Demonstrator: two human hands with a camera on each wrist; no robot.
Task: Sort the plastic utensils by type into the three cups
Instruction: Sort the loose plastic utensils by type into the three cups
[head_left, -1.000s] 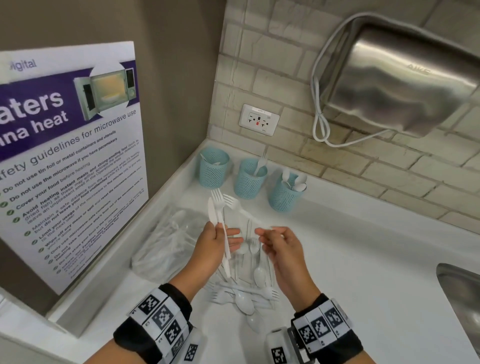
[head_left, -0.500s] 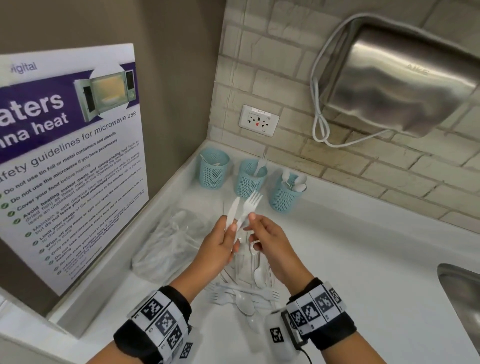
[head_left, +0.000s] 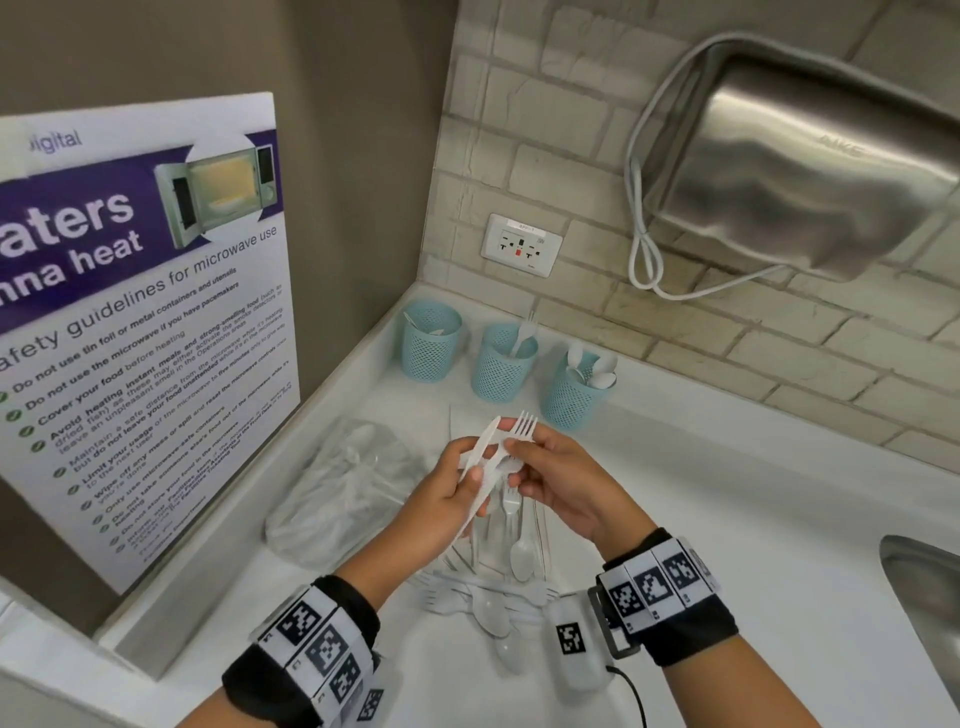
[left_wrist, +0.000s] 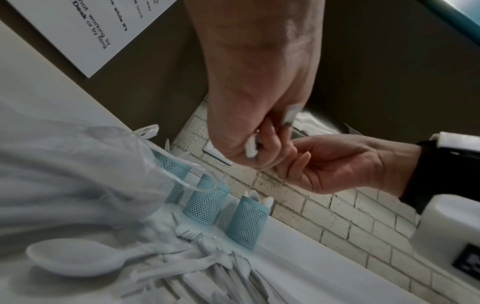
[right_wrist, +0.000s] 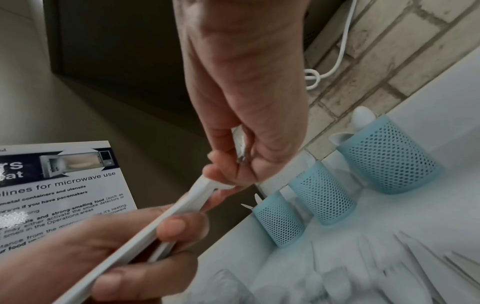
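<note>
Above the counter my left hand (head_left: 480, 467) grips a white plastic knife (head_left: 488, 436) and a second white handle under it, both seen in the right wrist view (right_wrist: 155, 226). My right hand (head_left: 519, 457) touches the left and pinches a white fork (head_left: 523, 427) at its neck, tines up beside the knife blade. Three teal mesh cups stand at the back wall: the left cup (head_left: 431, 345) holds knives, the middle cup (head_left: 503, 366) a fork, the right cup (head_left: 575, 392) spoons. A pile of loose utensils (head_left: 498, 597) lies below my hands.
A crumpled clear plastic bag (head_left: 343, 483) lies left of the pile. A microwave poster (head_left: 145, 322) leans on the left wall. The steel sink's (head_left: 924, 597) edge is at the right. A hand dryer (head_left: 810, 171) with a looped cord hangs above the cups.
My right hand has moved left and met the left hand, bringing the fork against the knife. Both hands have sunk a little toward the pile.
</note>
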